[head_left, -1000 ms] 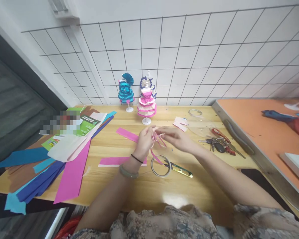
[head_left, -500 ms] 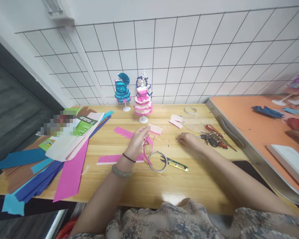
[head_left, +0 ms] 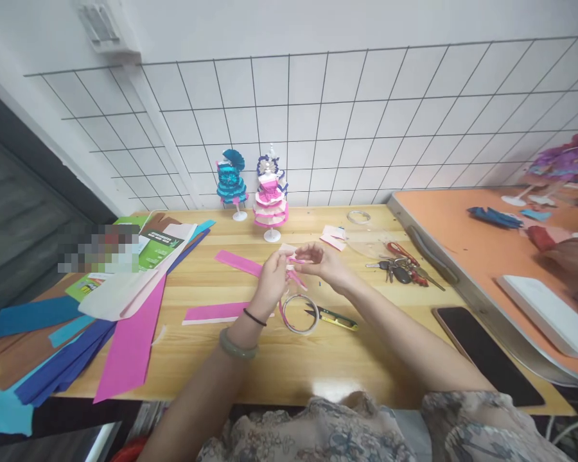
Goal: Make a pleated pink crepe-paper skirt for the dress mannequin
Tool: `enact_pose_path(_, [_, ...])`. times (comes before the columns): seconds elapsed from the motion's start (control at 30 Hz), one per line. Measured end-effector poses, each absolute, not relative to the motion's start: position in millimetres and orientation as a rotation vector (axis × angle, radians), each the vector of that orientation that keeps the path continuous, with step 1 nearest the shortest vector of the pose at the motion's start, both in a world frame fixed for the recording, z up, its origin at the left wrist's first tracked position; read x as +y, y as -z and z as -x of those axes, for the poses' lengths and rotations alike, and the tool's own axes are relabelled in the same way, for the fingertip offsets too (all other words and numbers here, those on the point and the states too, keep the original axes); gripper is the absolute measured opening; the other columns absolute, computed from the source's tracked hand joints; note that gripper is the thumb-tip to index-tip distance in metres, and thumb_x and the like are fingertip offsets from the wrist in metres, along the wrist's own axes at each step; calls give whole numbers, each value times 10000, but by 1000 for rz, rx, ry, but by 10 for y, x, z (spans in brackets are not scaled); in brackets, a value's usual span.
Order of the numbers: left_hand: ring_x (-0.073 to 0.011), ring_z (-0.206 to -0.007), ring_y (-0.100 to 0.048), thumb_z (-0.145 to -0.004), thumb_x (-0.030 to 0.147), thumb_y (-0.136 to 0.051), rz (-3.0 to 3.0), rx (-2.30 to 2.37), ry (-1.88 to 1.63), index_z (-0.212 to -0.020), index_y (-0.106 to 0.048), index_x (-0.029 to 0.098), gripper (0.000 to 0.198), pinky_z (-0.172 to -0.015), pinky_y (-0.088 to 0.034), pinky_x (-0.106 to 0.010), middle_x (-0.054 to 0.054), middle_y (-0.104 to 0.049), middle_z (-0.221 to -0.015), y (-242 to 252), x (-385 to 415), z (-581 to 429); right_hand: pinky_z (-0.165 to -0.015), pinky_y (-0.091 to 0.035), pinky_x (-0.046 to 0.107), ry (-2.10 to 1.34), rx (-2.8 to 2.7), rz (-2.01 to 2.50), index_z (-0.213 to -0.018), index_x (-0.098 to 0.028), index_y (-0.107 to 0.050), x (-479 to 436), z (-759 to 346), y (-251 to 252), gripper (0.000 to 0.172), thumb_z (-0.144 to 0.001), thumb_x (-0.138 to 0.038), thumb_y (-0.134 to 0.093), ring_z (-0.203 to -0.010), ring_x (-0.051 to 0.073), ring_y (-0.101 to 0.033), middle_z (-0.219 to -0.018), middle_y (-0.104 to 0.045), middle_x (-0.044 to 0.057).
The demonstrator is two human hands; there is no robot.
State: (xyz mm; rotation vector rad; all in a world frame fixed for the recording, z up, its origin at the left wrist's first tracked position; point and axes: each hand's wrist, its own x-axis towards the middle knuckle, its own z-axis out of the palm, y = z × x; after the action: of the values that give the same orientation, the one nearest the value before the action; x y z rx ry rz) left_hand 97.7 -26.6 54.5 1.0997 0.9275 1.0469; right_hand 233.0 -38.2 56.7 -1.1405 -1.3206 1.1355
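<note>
My left hand (head_left: 272,277) is closed on a small piece of pink-and-white crepe paper (head_left: 293,274), whose thin strips hang below the fingers. From the right, my right hand (head_left: 325,264) meets it, thumb and fingers pinched at the same paper. Just below both hands lies a roll of tape (head_left: 300,314), with thread snips (head_left: 336,319) beside it, their blades pointing at the ring. Two pink paper strips (head_left: 238,262) lie left of my left hand, the nearer one white-edged. A pale pink scrap is partly hidden behind my fingers.
Small paper dresses on stands, a teal one (head_left: 231,183) and a pink-white one (head_left: 270,208), stand at the back. Coloured paper sheets (head_left: 130,346) cover the left. Keys (head_left: 402,273), a phone (head_left: 486,353) and an orange case (head_left: 443,224) lie right, where another person's hand (head_left: 566,256) shows.
My right hand has moved left from the bare tabletop near the keys to the paper in my left hand. The view has shifted slightly, showing more of the phone.
</note>
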Motion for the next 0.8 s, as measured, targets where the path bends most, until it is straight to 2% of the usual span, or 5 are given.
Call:
enact_pose_path(0.1, [-47,-436,-399,-824,326,-532,-1101,836,-1080,-958,-542,166,208,-421,-310,-161,43,-461,-614,-633,-259,-908,-842,-452,309,-1391,-1359,967,-1048,-222,-551,-371,-2262,-545,480,-647,-404,-742,-936,149,-567,-1068,-594,46])
enact_pose_path(0.3, [-69,-501,-434,-840,239,-485,-1392,906,-1144,-1113,-514,224,276,-497,-361,-192,11,-523,-772,-678,-219,-681,-543,-426,241,-1755,-1650,977,-793,-158,-556,-592,-2103,-487,389,-775,-547,-566,-482,71,-388,-555,-417,-66])
enact_pose_path(0.43, [-135,-714,-510,-778,142,-534,-1578,974,-1093,-982,-608,201,226,-665,-389,-218,-14,-555,-764,-616,-248,-526,-568,-397,238,-1270,-2004,1242,-780,-162,-570,-633,-2188,-666,412,-866,-537,-422,-565,97,-431,-626,-485,-24])
enact_pose_path(0.6, [-108,-544,-433,-770,201,-521,-1326,778,-837,-946,-568,182,183,-559,-355,-218,33,-487,-598,-561,-358,-526,-660,-422,252,-918,-2154,1233,-833,-163,-565,-455,-2247,-726,375,-925,-450,-341,-699,132,-529,-765,-590,15])
enact_pose_path(0.8, [-82,-530,-453,-715,208,-581,-938,845,-1182,-975,-510,166,272,-539,-357,-200,53,-476,-602,-451,-264,-522,-609,-402,245,-600,-2217,1438,-893,-151,-550,-457,-1968,-410,373,-970,-316,-225,-670,144,-562,-764,-628,51])
